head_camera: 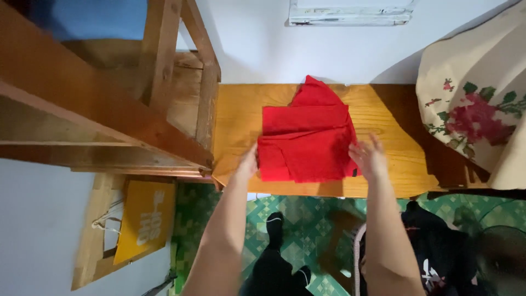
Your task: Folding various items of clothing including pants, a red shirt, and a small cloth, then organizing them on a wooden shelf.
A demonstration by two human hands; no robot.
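Observation:
A folded red cloth [307, 137] lies on a wooden bench [383, 109], with a pointed flap sticking out toward the wall. My left hand [249, 163] touches the cloth's left edge near the front corner, fingers apart. At the cloth's right edge my right hand [368, 156] rests with spread, slightly blurred fingers. Neither hand has the cloth gripped.
A wooden frame with slanted beams [137, 109] stands left of the bench. A floral-patterned cushion [476, 104] sits at the right. Below are a green tiled floor [307, 219], a yellow paper bag [145, 219] and dark clothes [433, 252]. A white wall runs behind.

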